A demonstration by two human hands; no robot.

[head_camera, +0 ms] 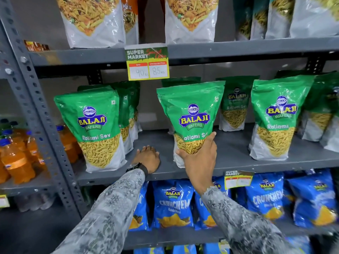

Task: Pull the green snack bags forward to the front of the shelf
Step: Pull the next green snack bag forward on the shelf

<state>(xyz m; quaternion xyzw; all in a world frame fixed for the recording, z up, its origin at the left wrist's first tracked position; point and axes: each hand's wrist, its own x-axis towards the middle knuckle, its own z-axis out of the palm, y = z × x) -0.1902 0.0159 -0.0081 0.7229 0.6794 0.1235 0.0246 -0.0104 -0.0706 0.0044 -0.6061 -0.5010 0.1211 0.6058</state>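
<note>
Green Balaji Ratlami Sev bags stand on the grey middle shelf (231,154). My right hand (199,156) grips the lower part of the middle green bag (190,116), which stands upright near the shelf's front. My left hand (147,158) rests flat on the bare shelf beside it, holding nothing. A left green bag (93,125) stands at the front edge with more bags (128,110) behind it. A right green bag (275,118) stands forward too. One green bag (234,107) sits further back, and more green bags (324,110) crowd the far right.
A price tag (147,63) hangs from the upper shelf, above the middle bag. White snack bags (93,21) fill the top shelf. Blue Crunchem bags (174,204) line the shelf below. Orange drink bottles (16,158) stand on the rack to the left, past a perforated grey post (42,125).
</note>
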